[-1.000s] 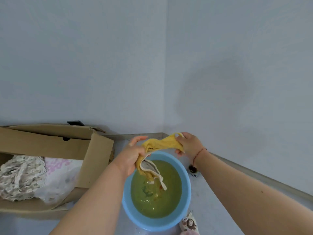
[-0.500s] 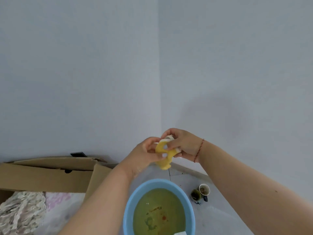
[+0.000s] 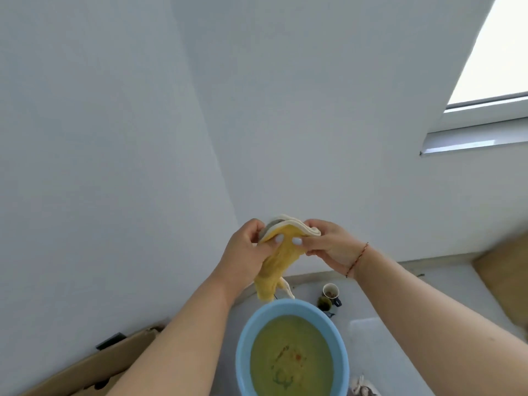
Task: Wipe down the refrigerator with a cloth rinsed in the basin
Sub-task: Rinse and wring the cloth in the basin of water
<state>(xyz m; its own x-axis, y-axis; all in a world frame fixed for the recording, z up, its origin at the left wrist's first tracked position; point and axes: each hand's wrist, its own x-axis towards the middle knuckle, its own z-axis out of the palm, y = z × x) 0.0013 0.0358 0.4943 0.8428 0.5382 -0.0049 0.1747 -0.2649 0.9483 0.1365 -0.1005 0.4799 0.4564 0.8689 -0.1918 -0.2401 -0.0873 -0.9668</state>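
Observation:
A yellow cloth [image 3: 278, 261] with a pale edge hangs between my hands, high above the basin. My left hand [image 3: 245, 252] pinches its top left part with thumb and fingers. My right hand [image 3: 328, 247] pinches the top right part, thumb in front. The cloth's lower end dangles just over the far rim of the light blue basin [image 3: 245, 335], which holds murky greenish water. The basin stands on a pale surface near the wall corner. No refrigerator door or front is recognisable in this view.
A cardboard box [image 3: 94, 367] lies at the lower left. A small cup [image 3: 331, 290] and a dark object stand beyond the basin. White walls meet in a corner ahead; a window [image 3: 491, 52] is at the upper right. Another brown box edge [image 3: 505, 275] shows at right.
The cloth was lifted out of the basin water and bunched between both hands, and now hangs spread lower. The view has tilted upward toward the walls.

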